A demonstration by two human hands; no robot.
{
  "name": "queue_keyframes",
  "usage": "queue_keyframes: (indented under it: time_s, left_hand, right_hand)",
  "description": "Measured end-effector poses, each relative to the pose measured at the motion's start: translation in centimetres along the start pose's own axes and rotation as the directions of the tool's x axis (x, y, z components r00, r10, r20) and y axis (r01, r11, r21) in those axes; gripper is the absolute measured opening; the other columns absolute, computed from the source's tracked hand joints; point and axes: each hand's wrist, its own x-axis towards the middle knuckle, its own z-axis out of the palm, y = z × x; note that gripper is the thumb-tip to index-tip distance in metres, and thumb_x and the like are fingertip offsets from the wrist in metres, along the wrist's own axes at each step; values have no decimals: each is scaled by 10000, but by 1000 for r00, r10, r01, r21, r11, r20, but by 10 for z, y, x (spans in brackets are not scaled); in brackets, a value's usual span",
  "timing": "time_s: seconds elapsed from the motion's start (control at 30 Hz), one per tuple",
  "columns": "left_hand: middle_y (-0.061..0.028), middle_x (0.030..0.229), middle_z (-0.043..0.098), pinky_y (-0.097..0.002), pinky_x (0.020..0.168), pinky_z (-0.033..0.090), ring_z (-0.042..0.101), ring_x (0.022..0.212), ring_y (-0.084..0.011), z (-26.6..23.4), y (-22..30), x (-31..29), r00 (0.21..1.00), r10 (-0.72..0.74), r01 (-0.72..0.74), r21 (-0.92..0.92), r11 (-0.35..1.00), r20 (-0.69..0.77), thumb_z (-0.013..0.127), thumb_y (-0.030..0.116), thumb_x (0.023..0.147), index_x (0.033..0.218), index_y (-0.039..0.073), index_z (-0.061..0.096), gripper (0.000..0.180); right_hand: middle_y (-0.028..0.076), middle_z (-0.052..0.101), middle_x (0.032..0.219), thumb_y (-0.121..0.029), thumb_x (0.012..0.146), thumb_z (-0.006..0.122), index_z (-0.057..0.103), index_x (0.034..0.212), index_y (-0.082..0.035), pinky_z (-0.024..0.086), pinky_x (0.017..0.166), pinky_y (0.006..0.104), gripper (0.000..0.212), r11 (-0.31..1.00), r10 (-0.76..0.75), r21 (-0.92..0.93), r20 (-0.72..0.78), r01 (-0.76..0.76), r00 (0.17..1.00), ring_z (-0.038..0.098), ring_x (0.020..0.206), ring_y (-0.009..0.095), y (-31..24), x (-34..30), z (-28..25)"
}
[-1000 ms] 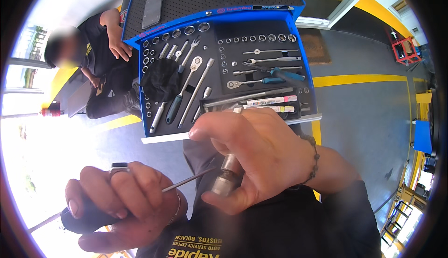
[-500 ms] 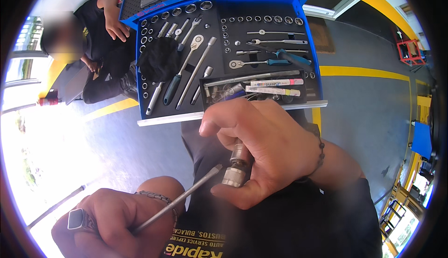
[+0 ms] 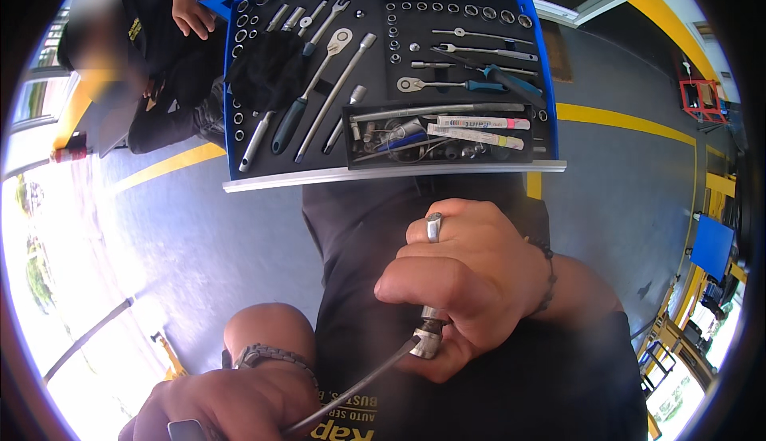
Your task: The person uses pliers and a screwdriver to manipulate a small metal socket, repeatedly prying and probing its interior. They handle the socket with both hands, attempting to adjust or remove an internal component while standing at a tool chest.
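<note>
My left hand point(image 3: 219, 405), low in the picture, is closed around a flat-blade screwdriver point(image 3: 351, 393); its handle is hidden inside the fist. The thin shaft slants up to the right. My right hand point(image 3: 471, 273), wearing a ring, has curled fingers and thumb around a small cylindrical metal part point(image 3: 429, 339) with a ridged collar. Most of that part is covered by the fingers. The screwdriver's tip meets the collar, seemingly touching it.
Ahead is an open blue tool drawer point(image 3: 395, 167) with sockets, ratchets and wrenches in black foam. A black cloth point(image 3: 271, 70) lies on its left side, and a small tray point(image 3: 359, 162) holds paint markers and loose bits. Another person point(image 3: 179, 66) is at the far left.
My right hand has turned and moved down and right with the metal part, covering more of it. My left hand has lowered, and the screwdriver's tip has come onto the collar.
</note>
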Motion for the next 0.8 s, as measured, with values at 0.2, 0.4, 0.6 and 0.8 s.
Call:
queue_keyframes:
  time_s: [0.2, 0.4, 0.6, 0.8]
  left_hand:
    - [8, 722, 587, -186, 398, 379, 555, 558, -66, -5, 55, 15, 740, -669, 667, 58, 743, 63, 569, 73, 889, 813, 78, 624, 94]
    - [25, 667, 559, -178, 386, 354, 512, 498, -60, 0, 46, 15, 648, -758, 735, 202, 648, 77, 529, 27, 889, 693, 109, 576, 217]
    - [4, 648, 571, -175, 397, 356, 535, 520, -71, -3, 39, 14, 607, -786, 779, 104, 618, 120, 518, 8, 883, 690, 111, 579, 227]
    - [-74, 526, 486, -201, 301, 371, 466, 360, -107, -3, 50, 17, 500, -865, 843, -209, 495, -33, 514, 93, 921, 632, 76, 446, 297]
  right_hand:
    - [-7, 530, 619, -359, 766, 711, 480, 1085, -57, 316, 475, 301, 497, 997, -61, 55, -22, 62, 998, 483, 465, 166, 2, 4, 13]
    - [-2, 527, 617, -341, 754, 706, 491, 1085, -49, 309, 473, 298, 490, 992, -67, 104, -27, 69, 997, 479, 464, 160, 4, 4, 18]
    - [10, 530, 635, -365, 731, 714, 496, 1105, -50, 321, 471, 304, 535, 984, -57, 171, 50, 48, 997, 476, 479, 171, -1, -2, 21]
    - [14, 525, 656, -386, 704, 731, 495, 1116, -64, 329, 473, 307, 573, 970, -58, 240, 67, 41, 996, 470, 494, 179, -5, -12, 32]
